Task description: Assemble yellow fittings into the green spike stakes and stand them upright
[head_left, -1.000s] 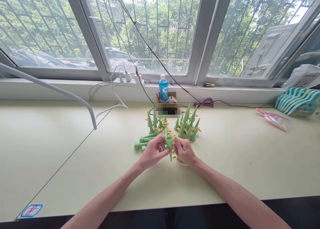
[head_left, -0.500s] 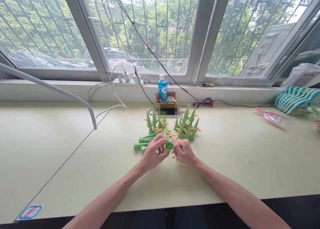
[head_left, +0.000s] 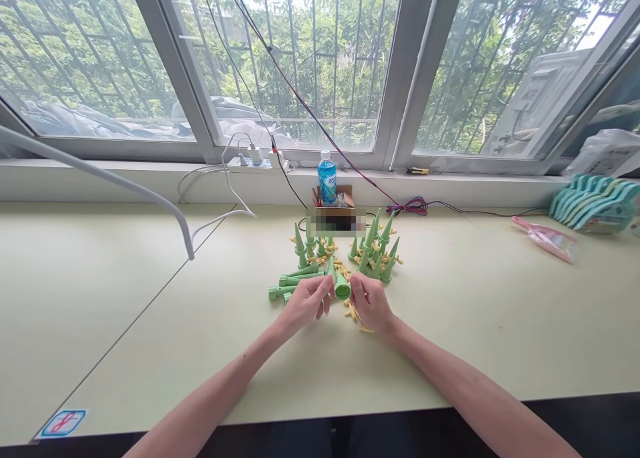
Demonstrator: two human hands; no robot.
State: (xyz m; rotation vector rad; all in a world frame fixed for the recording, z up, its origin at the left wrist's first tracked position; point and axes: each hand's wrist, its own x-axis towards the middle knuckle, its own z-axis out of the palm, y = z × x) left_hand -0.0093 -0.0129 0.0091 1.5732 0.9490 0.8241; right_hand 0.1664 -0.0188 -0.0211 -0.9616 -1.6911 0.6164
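A green plastic spike (head_left: 343, 289) is held with its round hollow end toward me and its narrow part pointing away. My right hand (head_left: 371, 301) is closed, thumb and fingers pinching the spike's right side. Just left of the hollow end is my left hand (head_left: 309, 299), its thumb and forefinger drawn together and the other fingers curled below. Whether anything small sits in that pinch is hidden. Several loose green spikes (head_left: 295, 280) lie by the left hand. Small yellow valve pieces (head_left: 353, 311) are scattered between and beyond the hands.
Upright green spikes with yellow pieces stand in a left group (head_left: 300, 248) and a right group (head_left: 387, 268). Behind them a blue bottle (head_left: 327, 181) stands in a small cardboard box (head_left: 345, 198). A white cable arm (head_left: 170, 208) reaches in from the left; a pink packet (head_left: 545, 238) lies right.
The held spike has shifted slightly right and tilted, showing more of its side. My left fingers have moved back from around its rim; my right hand stays on it.
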